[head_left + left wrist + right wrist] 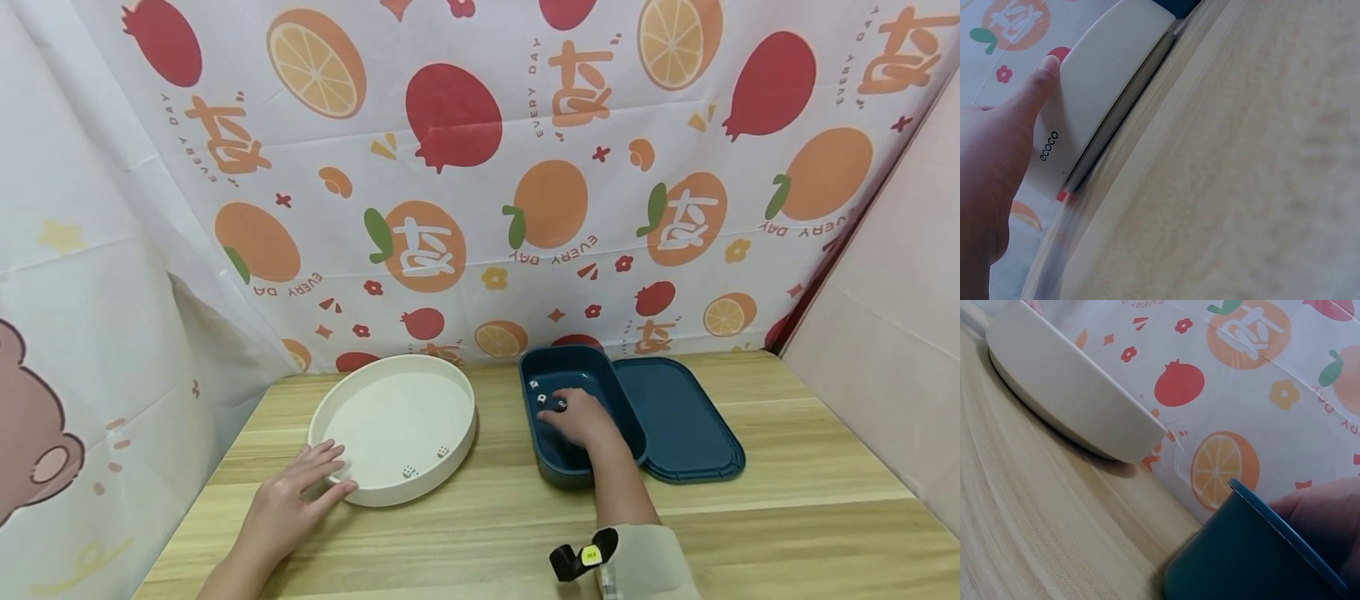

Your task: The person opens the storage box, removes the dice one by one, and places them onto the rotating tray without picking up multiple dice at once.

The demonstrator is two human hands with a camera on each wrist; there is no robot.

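Note:
My left hand (288, 500) rests at the near-left rim of a round cream tray (390, 400), its fingers spread and loose. In the left wrist view, the thumb (1047, 69) lies along the tray's outer wall. Two white dice, a left die (409, 472) and a right die (443, 452), lie inside the tray near its front. My right hand (581, 419) reaches down into a dark blue box (555, 467), thumb and forefinger apart. Between them shows a die (562, 404); two more dice (542, 398) lie just left of the fingertips. The right wrist view hides the fingertips behind the box wall.
A dark blue lid (686, 421) lies flat on the wooden table (480, 542), against the box's right side. Behind stands a fruit-print cloth (480, 192), close to the tray and box. White cloth (112, 292) hangs at the left. A black wrist strap (581, 560) is on the right forearm.

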